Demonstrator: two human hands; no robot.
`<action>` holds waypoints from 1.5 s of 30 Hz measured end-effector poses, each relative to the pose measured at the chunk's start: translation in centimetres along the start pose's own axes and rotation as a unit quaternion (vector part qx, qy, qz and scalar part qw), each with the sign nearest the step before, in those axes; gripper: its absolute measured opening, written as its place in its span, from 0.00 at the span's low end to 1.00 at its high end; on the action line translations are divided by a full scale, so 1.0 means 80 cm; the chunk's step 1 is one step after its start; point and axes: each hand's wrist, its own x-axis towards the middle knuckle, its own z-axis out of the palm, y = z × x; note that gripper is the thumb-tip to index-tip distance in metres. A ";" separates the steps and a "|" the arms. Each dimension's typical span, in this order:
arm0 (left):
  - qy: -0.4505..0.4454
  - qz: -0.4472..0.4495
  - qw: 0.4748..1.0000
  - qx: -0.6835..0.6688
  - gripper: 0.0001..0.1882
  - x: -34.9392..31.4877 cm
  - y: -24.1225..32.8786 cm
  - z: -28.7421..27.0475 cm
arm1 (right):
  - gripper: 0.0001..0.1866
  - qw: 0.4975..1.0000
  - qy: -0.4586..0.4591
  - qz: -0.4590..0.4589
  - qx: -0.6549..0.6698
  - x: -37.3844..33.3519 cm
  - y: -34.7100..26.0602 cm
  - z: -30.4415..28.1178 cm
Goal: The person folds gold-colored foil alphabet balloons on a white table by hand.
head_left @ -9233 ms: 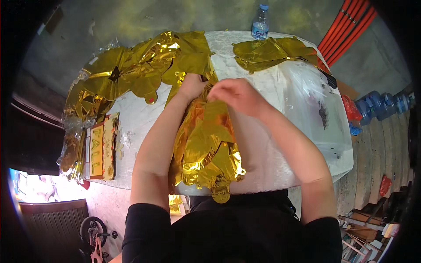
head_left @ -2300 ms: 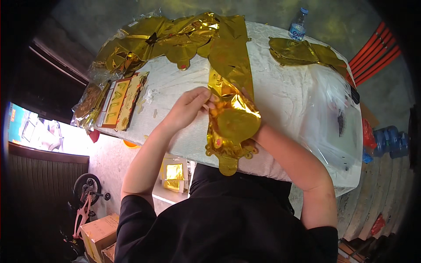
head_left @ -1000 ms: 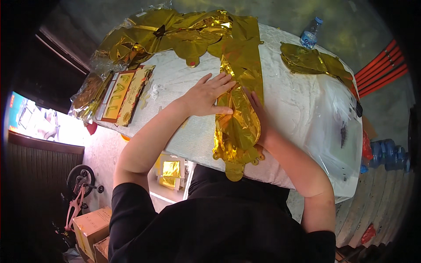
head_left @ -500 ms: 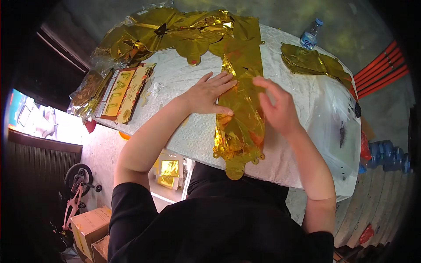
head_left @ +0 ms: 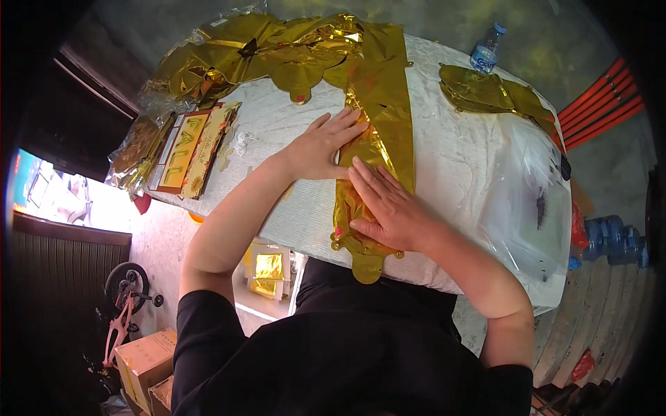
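A long gold foil balloon (head_left: pixel 385 132), flat and uninflated, lies lengthwise on the white-covered table (head_left: pixel 277 215), its rounded tab end hanging over the near edge. My left hand (head_left: pixel 320 147) rests spread on the foil's left edge. Lower down, my right hand (head_left: pixel 392 208) lies flat across the foil, fingers stretched toward the upper left. Both hands press on it and grip nothing. More flat gold foil balloons (head_left: pixel 277 55) are heaped along the far left edge. Another folded gold foil piece (head_left: pixel 479 90) lies at the far right.
A water bottle (head_left: pixel 485 50) stands at the far right. Clear plastic bags (head_left: pixel 524 201) cover the table's right side. Printed packaging cards (head_left: pixel 194 149) and bagged foil (head_left: pixel 135 156) lie at the left. Cardboard boxes (head_left: pixel 146 360) and a small bike (head_left: pixel 121 312) are on the floor.
My right hand has come down and left from above the foil's right edge and now lies flat on its lower part. My left hand stays nearly where it was.
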 end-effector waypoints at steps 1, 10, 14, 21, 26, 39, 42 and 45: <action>0.000 0.000 1.000 0.000 0.45 -0.002 0.001 -0.003 | 0.41 1.000 -0.003 0.000 -0.005 0.000 0.000 0.000; -0.055 -0.025 0.988 -0.144 0.43 -0.062 0.054 -0.029 | 0.41 0.999 -0.013 0.005 -0.035 -0.001 -0.001 0.002; -0.043 -0.021 0.993 -0.106 0.43 -0.068 0.058 -0.026 | 0.40 1.000 -0.005 -0.001 -0.028 0.000 0.000 0.004; -0.057 -0.030 0.993 -0.104 0.46 -0.069 0.058 -0.026 | 0.41 1.000 -0.016 -0.005 -0.020 0.001 0.000 0.000; -0.078 -0.027 0.993 -0.082 0.50 -0.070 0.059 -0.029 | 0.42 0.999 -0.025 -0.001 -0.046 0.001 -0.002 0.002; -0.105 -0.063 0.991 -0.050 0.57 -0.073 0.075 -0.029 | 0.42 0.999 -0.024 -0.004 -0.028 0.004 -0.002 -0.004; -0.108 -0.067 0.991 -0.052 0.56 -0.073 0.076 -0.032 | 0.40 1.000 -0.026 0.006 -0.015 0.004 -0.004 -0.012; -0.111 -0.063 0.991 -0.047 0.56 -0.072 0.074 -0.030 | 0.39 0.999 -0.013 -0.001 -0.036 0.002 0.002 -0.014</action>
